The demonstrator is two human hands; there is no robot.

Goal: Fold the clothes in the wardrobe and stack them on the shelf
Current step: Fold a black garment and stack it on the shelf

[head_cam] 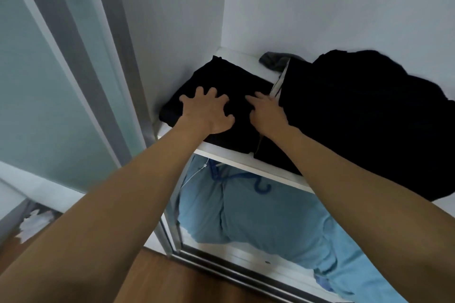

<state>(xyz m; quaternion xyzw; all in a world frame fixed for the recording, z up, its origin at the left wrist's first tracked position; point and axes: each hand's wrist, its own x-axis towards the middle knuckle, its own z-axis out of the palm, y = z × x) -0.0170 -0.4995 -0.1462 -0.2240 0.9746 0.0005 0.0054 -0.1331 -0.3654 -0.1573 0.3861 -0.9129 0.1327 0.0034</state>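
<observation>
Logging one folded black garment (221, 81), on the shelf (221, 152) in its left corner, under both my hands. Left hand (209, 113): fingers spread, pressing its top. Right hand (267, 113): lying flat on its right edge, beside a black pile (369, 118).

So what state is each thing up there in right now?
Folded black garment: folded flat on the shelf
Black heap: unfolded, bunched, overhanging the shelf's front edge
Grey garment: crumpled at the back
Left hand: fingers spread, pressing the folded black garment
Right hand: fingers straight, resting on it too
Light blue garment: hanging below the shelf
</observation>
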